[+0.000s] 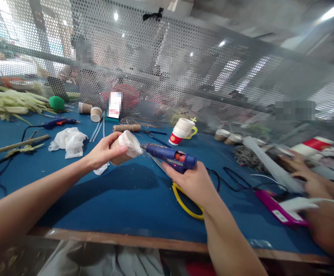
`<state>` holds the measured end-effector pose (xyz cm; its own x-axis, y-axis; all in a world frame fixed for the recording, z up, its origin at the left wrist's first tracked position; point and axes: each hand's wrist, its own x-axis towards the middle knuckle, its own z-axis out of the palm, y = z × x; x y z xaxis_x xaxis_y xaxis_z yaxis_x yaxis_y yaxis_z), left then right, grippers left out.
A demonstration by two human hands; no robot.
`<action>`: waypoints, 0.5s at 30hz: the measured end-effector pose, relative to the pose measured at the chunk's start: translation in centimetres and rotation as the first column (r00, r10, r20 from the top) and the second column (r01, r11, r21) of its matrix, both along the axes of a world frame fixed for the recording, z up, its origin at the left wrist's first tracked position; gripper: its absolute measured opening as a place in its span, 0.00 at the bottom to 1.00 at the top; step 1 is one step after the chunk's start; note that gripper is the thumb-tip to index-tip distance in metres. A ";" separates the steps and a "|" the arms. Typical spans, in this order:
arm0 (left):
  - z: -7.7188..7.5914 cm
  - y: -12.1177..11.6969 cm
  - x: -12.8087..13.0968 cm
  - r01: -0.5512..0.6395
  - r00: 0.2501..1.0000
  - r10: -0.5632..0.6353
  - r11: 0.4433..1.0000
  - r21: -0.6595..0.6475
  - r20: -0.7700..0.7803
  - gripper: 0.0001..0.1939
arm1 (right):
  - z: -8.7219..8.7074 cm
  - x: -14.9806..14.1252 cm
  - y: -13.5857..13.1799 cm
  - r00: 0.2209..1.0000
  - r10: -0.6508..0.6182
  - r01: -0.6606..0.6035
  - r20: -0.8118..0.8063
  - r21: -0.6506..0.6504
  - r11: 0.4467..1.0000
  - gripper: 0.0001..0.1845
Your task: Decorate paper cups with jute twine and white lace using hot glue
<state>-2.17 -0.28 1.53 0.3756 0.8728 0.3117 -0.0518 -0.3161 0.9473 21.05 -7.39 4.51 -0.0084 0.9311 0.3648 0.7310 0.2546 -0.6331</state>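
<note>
Left grip [111,151] clamped on cup [126,148], right grip [184,174] around glue gun [171,156], trigger hidden

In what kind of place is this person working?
Probably a craft workshop. A blue worktable holds a roll of twine and stacked paper cups, and the right hand grips a glue gun beside a wrapped cup in the left hand.

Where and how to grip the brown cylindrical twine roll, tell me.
Grip the twine roll around its middle, probably from above: it is a slim cylinder lying on its side, and the left hand crowds its near side.
</note>
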 end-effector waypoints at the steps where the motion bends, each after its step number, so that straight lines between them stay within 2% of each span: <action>1: 0.0 0.0 0.0 0.000 1.000 0.000 1.000 0.000 -0.004 0.34 | 0.1 0.0 0.0 1.000 -0.001 0.001 -0.001 -0.004 1.000 0.10; 6: 0.0 0.0 -0.2 -0.012 1.000 0.012 1.000 0.001 -0.012 0.33 | 0.4 0.0 -0.2 1.000 -0.006 0.006 -0.013 0.013 1.000 0.08; 9: -0.1 0.2 -0.2 0.004 1.000 -0.004 1.000 -0.010 0.016 0.32 | 0.6 0.1 -0.3 0.996 0.028 -0.033 -0.085 -0.051 0.998 0.11; 12: -0.3 0.3 -0.1 0.047 0.995 -0.042 0.998 -0.051 0.092 0.32 | 0.8 0.1 0.0 0.950 0.118 -0.165 -0.290 -0.143 0.976 0.12; 15: -0.4 0.1 0.1 0.170 0.970 -0.140 0.975 -0.144 0.199 0.33 | 0.6 0.0 0.6 0.831 0.155 -0.296 -0.535 -0.189 0.936 0.13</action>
